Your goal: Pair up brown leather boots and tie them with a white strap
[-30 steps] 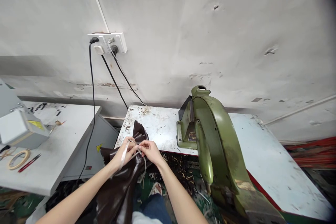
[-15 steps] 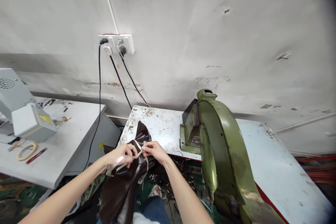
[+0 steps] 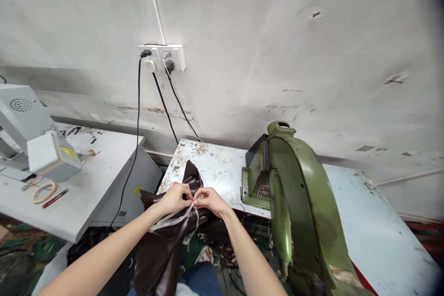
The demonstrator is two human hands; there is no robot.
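A bundle of dark brown leather hangs at the near edge of the white bench, its upper end gathered and bunched. A pale flat ribbon runs around the gathered part. My left hand pinches the ribbon above the leather, fingers closed. Right beside it, my right hand pinches the ribbon too, and the fingertips of both hands almost meet. Loose ribbon trails to the left under my left hand and dangles below my right hand. Exactly how the strands cross between the fingertips is hidden.
A green machine stands on the white bench, right of my hands. On the left table are a grey machine, a tape roll and red tweezers. Black cables hang from a wall socket. Scraps litter the floor.
My left hand has moved right and up, closer to my right hand, still with the ribbon. The ribbon's loose length now trails below my left hand. The view has shifted slightly left.
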